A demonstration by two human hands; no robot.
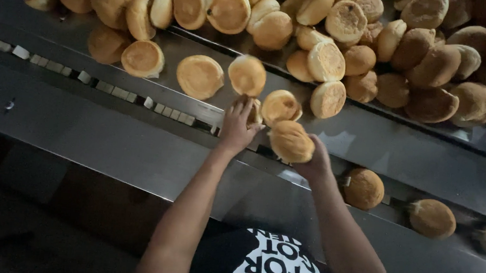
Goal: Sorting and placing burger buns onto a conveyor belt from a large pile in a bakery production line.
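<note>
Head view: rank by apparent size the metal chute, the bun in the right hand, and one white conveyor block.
1. Metal chute, by far largest.
2. Bun in the right hand.
3. White conveyor block, smallest, though farther from the camera.

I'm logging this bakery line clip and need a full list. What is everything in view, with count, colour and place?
Bun heap: too many to count, golden brown, piled across the top of the steel table.
Loose buns: several, golden brown, lying apart on the slope below the heap.
Held bun: one, golden brown, in the right hand.
Buns in the channel: three in view, brown, at lower right.
Steel table: one, grey metal, fills most of the view.
Row of small blocks: many, pale, along the channel at left.
Shirt: one, black and white, bottom centre.
Left hand: on a bun at the slope's edge.
Right hand: gripping the held bun.
</note>
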